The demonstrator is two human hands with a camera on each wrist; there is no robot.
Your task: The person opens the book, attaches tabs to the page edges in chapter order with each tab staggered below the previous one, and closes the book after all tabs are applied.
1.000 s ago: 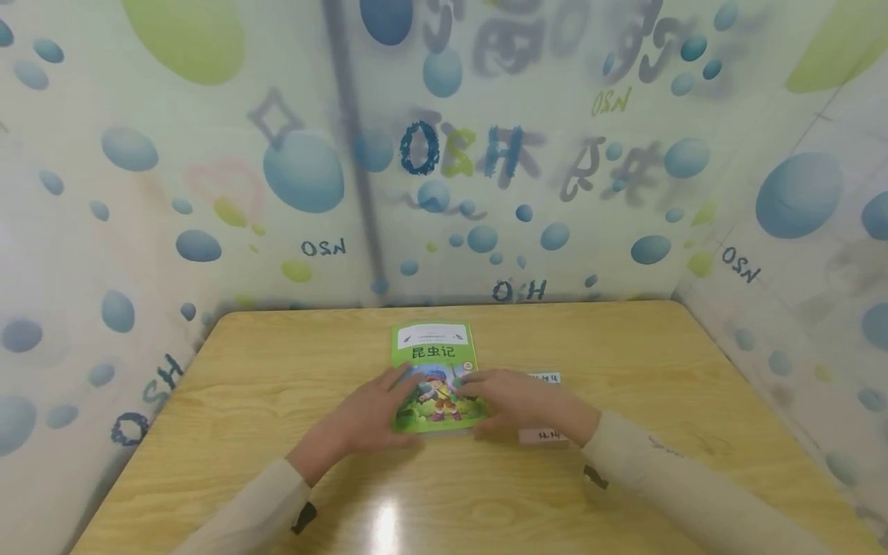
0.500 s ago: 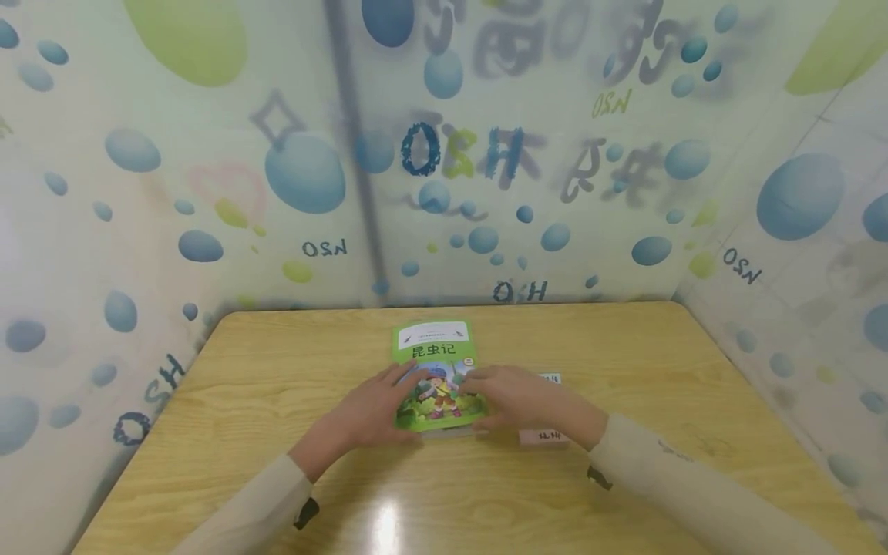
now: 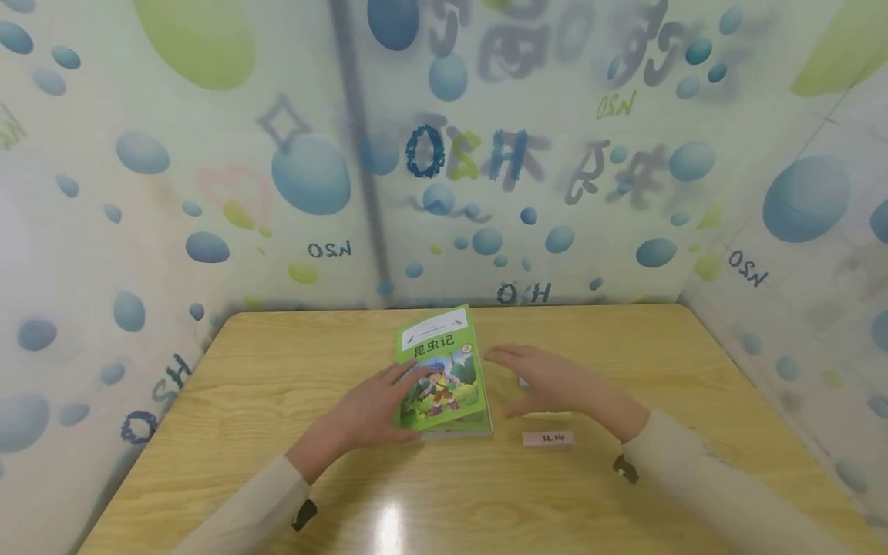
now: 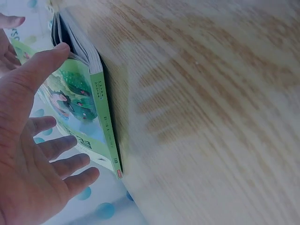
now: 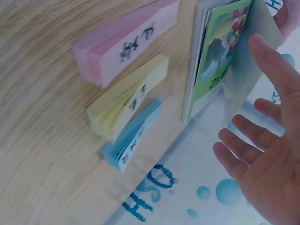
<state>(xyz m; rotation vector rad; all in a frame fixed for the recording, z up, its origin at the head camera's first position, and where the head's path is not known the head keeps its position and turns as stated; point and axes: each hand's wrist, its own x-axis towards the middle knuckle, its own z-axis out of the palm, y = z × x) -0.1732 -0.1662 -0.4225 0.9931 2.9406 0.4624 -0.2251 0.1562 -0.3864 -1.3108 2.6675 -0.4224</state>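
Note:
A green book (image 3: 444, 366) with a cartoon figure on its cover lies at the middle of the table. Its front cover stands partly raised on the right side, and the right wrist view shows the pale inside of the cover (image 5: 241, 70) over a green printed page (image 5: 218, 61). My left hand (image 3: 375, 405) is at the spine side, fingers spread, thumb near the lower edge; whether it touches the book I cannot tell. To the right, my right hand (image 3: 555, 381) is apart from the book in the head view, fingers spread and holding nothing.
Beside the book's right side are pink sticky notes (image 5: 124, 42), yellow sticky notes (image 5: 126, 98) and blue sticky notes (image 5: 131, 136), all with handwriting. The wooden table (image 3: 305, 339) meets a bubble-patterned wall (image 3: 444, 231) behind, with more wall at both sides.
My right hand has moved right, away from the book's edge. The front cover has risen on its right side. My left hand has stayed nearly in place.

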